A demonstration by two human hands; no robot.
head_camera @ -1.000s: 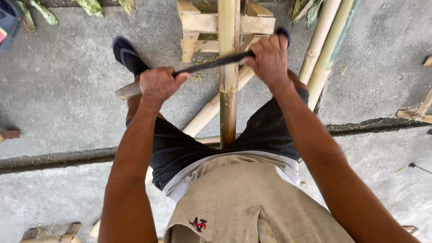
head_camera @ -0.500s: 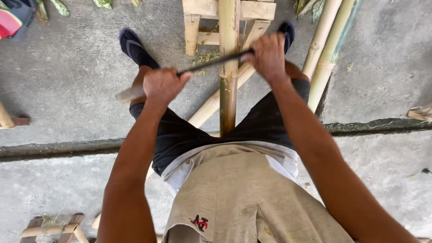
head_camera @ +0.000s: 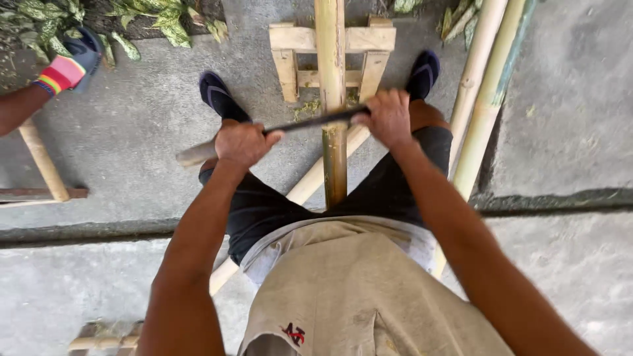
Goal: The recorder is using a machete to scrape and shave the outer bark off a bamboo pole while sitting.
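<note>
Bamboo pole lies lengthwise between the person's legs, its far end resting across a small wooden stand. Left hand is clenched round the pale handle of a long dark blade; right hand grips the blade's far end. Compared with a second ago, the blade sits lower on the pole, nearer the body, with green shavings beside the stand. Judgement: scraping strokes are progressing along the surface. Another person's gloved hand appears at upper left.

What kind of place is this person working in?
Probably an outdoor yard used as a bamboo workshop: bare concrete floor, bamboo poles lying about, a wooden stand, and leafy plants at the edge.
</note>
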